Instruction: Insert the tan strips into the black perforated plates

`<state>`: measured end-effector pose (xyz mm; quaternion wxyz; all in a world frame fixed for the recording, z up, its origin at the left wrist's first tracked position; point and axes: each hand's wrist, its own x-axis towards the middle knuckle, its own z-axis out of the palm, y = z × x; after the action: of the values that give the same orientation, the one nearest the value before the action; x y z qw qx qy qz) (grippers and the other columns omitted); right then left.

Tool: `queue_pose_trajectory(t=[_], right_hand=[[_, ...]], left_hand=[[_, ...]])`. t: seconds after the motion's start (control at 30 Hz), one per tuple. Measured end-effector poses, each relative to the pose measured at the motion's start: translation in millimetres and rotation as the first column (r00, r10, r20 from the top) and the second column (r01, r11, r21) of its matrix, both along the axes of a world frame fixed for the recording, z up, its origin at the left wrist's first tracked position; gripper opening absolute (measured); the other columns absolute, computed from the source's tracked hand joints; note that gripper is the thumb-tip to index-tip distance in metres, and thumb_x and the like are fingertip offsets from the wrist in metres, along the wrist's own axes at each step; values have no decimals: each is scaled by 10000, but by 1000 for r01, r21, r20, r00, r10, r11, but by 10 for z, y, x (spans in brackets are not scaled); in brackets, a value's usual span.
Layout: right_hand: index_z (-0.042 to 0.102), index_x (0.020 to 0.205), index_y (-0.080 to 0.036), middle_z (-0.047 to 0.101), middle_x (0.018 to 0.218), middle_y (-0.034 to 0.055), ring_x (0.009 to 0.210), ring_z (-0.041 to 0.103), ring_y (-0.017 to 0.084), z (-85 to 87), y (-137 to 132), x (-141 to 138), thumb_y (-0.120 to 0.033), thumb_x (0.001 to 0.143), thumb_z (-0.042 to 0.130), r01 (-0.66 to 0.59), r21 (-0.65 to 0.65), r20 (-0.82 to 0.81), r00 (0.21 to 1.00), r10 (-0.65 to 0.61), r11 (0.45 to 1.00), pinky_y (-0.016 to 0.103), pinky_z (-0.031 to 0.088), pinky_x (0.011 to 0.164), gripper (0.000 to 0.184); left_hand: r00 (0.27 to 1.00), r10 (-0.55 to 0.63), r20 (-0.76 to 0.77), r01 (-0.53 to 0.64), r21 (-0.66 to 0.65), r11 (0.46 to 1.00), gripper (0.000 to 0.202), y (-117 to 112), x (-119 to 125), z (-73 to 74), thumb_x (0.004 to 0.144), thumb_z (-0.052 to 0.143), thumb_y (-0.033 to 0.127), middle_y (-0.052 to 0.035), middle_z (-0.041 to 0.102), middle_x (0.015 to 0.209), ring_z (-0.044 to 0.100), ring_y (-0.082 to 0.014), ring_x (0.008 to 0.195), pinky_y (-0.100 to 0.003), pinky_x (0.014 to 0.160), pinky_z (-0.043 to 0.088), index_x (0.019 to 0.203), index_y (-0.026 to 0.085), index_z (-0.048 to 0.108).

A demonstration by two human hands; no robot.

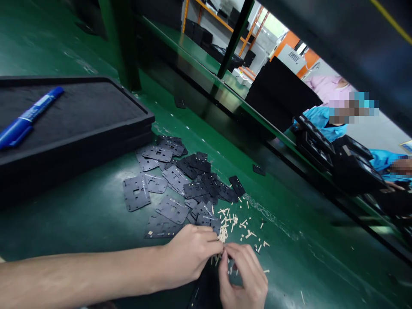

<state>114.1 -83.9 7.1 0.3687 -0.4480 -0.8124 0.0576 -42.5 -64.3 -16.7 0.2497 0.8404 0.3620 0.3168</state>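
Green desk (80, 223), black foam tray (80, 139) on it holding a blue marker pen (30, 116); loose black perforated plates (175, 178) scattered beside the tray. Left hand (189, 257) and right hand (244, 274) pinched closed on small pale sticks (222, 234), more strewn just past the plates.

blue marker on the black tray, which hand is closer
Left. The left hand is down-right of the blue marker; the right hand sits farther off, same direction.

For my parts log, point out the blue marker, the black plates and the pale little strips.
Blue marker (32, 116): head view, on the barrel.
Black plates (175, 178): head view, on one plate mid-pile.
Pale strips (222, 234): head view, on the thickest clump.
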Motion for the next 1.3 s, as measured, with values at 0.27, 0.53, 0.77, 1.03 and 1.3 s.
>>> queue_pose_trajectory(t=[0.27, 0.53, 0.77, 1.03, 1.3], right_hand=[[633, 831, -162, 646, 734, 56, 647, 595, 151, 60, 126, 190, -107, 781, 558, 174, 97, 83, 980, -183, 980, 273, 466, 604, 106], [656, 837, -167, 665, 776, 71, 711, 611, 175, -2, 33, 29, -38, 720, 634, 34, 217, 82, 995, -53, 976, 297, 495, 622, 175], [637, 844, -121, 664, 746, 108, 682, 594, 187, -61, 9, -1, -12, 718, 614, -27, 237, 153, 988, -10, 971, 310, 496, 594, 169], [614, 796, -153, 627, 700, 49, 654, 578, 144, 63, 84, 108, -58, 743, 582, 31, 115, 91, 995, -42, 993, 273, 478, 611, 113], [615, 856, -177, 646, 806, 64, 755, 601, 171, 163, 126, 234, -58, 760, 560, -51, -84, 17, 998, 53, 995, 304, 496, 633, 162]], left_hand=[[909, 134, 395, 200, -694, 692, 247, 73, 15, 148, 864, 418, 215, 56, 453, 465, 447, -84, 469, -191, 555, 376, 773, 132, 632], [919, 124, 375, 170, -660, 732, 314, 64, 20, 106, 890, 366, 216, 45, 471, 487, 451, -79, 485, -179, 556, 364, 655, 137, 559], [987, 29, 156, 10, -239, 971, 244, 7, 33, -52, 862, 334, 118, -13, 527, 622, 470, -126, 584, -222, 573, 352, 686, 158, 498], [956, 14, 295, 139, -491, 860, 256, 58, -31, 107, 861, 371, 176, 19, 458, 544, 425, -101, 531, -215, 564, 336, 625, 154, 468], [627, 194, 755, 728, -656, 200, 184, 128, -19, 93, 814, 422, 269, 24, 478, 462, 295, -64, 359, -195, 363, 144, 674, 152, 443]])
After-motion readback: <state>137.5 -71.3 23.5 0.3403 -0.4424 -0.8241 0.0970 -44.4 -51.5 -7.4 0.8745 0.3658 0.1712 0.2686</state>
